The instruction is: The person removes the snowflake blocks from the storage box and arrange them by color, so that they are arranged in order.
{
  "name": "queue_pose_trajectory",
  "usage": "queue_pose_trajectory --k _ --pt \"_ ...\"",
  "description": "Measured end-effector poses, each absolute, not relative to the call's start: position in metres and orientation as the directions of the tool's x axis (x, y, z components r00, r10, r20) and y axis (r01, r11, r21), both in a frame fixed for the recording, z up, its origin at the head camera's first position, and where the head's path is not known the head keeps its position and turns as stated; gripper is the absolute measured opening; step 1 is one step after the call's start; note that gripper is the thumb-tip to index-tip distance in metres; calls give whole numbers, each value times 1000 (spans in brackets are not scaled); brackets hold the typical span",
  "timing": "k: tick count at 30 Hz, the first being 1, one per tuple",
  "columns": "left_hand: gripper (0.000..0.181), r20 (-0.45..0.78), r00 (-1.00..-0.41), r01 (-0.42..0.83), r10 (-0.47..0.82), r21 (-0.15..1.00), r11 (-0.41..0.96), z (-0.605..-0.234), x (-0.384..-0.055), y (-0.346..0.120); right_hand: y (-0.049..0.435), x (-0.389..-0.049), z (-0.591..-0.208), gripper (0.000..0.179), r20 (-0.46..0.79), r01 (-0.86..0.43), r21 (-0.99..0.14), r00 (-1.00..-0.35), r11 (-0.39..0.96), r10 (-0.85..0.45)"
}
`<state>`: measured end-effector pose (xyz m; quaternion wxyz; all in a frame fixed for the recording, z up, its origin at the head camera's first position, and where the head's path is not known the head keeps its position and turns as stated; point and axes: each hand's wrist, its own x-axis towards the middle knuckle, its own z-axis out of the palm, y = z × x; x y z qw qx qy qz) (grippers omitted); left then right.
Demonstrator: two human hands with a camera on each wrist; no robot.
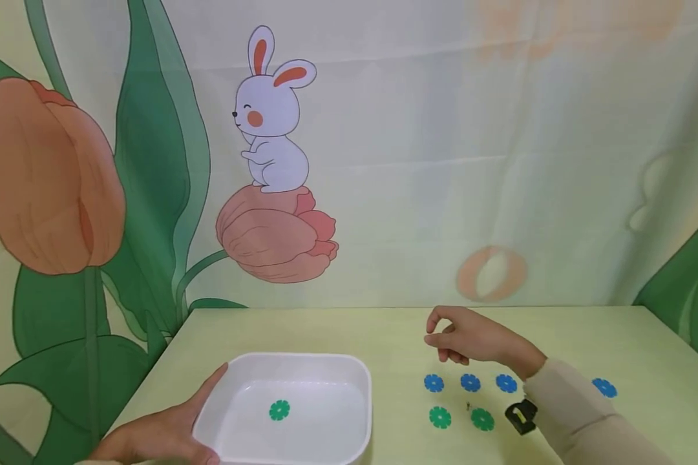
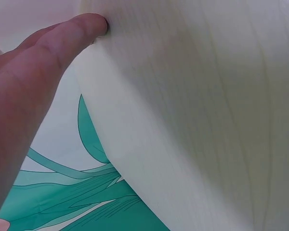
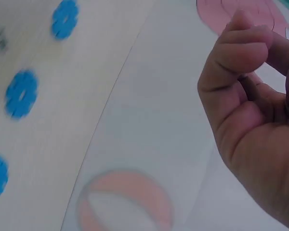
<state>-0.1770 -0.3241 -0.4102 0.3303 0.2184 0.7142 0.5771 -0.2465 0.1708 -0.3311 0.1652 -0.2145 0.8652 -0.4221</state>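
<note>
My left hand [image 1: 163, 431] holds a white plastic tray [image 1: 365, 400] at its left side, index finger along the outer wall and thumb at the near left corner. Inside the tray lies one green notched plastic disc [image 1: 279, 410]. In the left wrist view, a straight finger [image 2: 62, 41] stretches along the tray's edge. My right hand [image 1: 468, 336] hovers above the table behind a row of blue notched discs [image 1: 470, 382], fingers loosely bent with thumb and index tips close together. Nothing shows between them, and the right wrist view also shows bent fingers [image 3: 241, 53].
Two green discs [image 1: 440, 417] lie in front of the blue row, with a tiny dark speck [image 1: 468, 406] between them. Another blue disc [image 1: 605, 387] sits right of the sleeve [image 1: 576, 400]. A black device [image 1: 521, 416] is on the right wrist. A printed curtain [image 1: 384, 161] hangs behind the table.
</note>
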Motion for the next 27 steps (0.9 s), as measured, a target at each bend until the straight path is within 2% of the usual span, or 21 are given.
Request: queue_pose_trajectory --k 11,17,27 --pt "129 -259 -729 -18 634 933 360 -411 -178 -325 90 -252 -323 14 -91 -271 -830 -795 487 -600" --pt "128 -252 -725 -20 641 938 347 -410 -178 -324 50 -251 -322 13 -106 -261 -854 -759 449 -643" --pt "128 -264 -738 -32 621 933 359 -408 -178 -326 -7 -247 -329 19 -235 -205 -844 -688 495 -687"
